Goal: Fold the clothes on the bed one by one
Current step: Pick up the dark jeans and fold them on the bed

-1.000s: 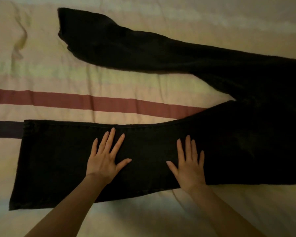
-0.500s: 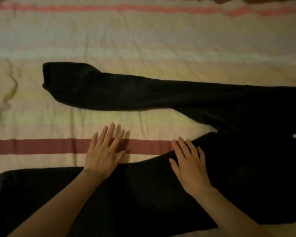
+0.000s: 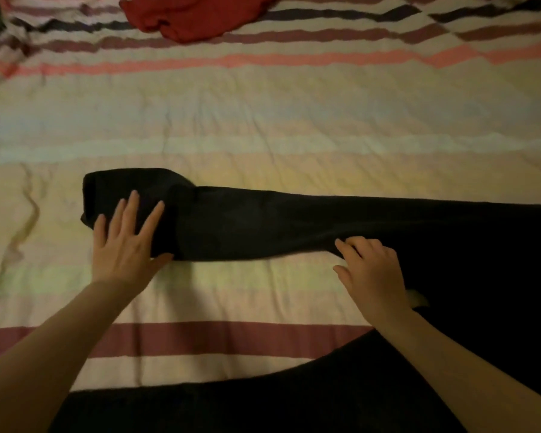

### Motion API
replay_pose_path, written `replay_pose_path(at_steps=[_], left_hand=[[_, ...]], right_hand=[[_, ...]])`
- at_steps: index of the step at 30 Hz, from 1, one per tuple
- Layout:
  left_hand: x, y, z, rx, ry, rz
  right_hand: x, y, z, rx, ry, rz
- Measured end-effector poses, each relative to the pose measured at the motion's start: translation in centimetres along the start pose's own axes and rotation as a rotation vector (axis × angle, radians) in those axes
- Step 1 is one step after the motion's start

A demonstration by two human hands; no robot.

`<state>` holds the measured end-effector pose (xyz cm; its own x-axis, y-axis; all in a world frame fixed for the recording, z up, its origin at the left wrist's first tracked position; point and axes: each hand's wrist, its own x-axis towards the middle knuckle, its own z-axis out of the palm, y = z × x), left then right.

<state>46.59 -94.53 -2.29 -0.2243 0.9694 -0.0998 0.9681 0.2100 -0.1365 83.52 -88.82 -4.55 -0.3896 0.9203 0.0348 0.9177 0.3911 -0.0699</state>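
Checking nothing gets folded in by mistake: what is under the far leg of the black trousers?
Only the striped bedspread shows around the far leg. The left hand lies on its cuff. Whatever lies beneath the cloth is hidden.

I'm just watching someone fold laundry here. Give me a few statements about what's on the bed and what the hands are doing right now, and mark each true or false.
1. The black trousers lie with their two legs spread apart. True.
2. The left hand rests on the cuff end of the far leg. True.
3. The right hand lies on the red garment. False: it is at the near edge of the trousers' far leg, and the red garment lies untouched at the far end of the bed.
4. The bed cover is plain white. False: it is striped in several colours.
5. The trousers are already folded into a neat stack. False: they lie full length, legs apart.
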Motion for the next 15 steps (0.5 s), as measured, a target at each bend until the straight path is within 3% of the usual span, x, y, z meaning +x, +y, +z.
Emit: replay_pose_path(at_steps=[4, 11, 15], left_hand=[[0.8, -2.7, 0.4, 0.001, 0.009, -0.023], [1.8, -4.8, 0.7, -0.18, -0.003, -0.214], [2.8, -6.5, -0.1, -0.46, 0.02, -0.43]], right_hand=[[1.5, -1.8, 0.4, 0.049, 0.12, -0.085], [6.2, -8.3, 1.5, 0.138, 0.066, -0.239], [7.1, -10.5, 2.1, 0.141, 0.057, -0.334]])
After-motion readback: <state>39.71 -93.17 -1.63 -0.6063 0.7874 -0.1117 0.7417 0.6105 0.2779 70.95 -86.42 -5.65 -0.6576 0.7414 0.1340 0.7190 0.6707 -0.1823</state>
